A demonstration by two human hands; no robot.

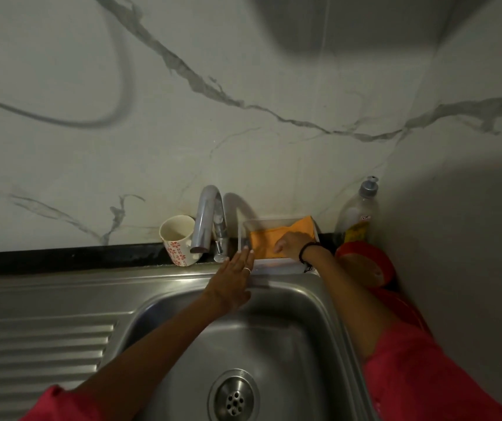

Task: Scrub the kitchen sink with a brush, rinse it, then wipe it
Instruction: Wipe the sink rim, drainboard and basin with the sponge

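Right hand, centre frame, grips cloth in tray; left hand rests flat, fingers straight, on sink rim. Wiping apparently remains.

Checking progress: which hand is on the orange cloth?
The right hand, fingers curled on the orange cloth in the clear tray; the left hand lies flat beside it.

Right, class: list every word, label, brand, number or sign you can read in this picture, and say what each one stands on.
Nothing here can be read.
Dish soap bottle: a small white sticker with red marks and a yellow label, both too blurred to read.
Cup: a red flower pattern only, no text.
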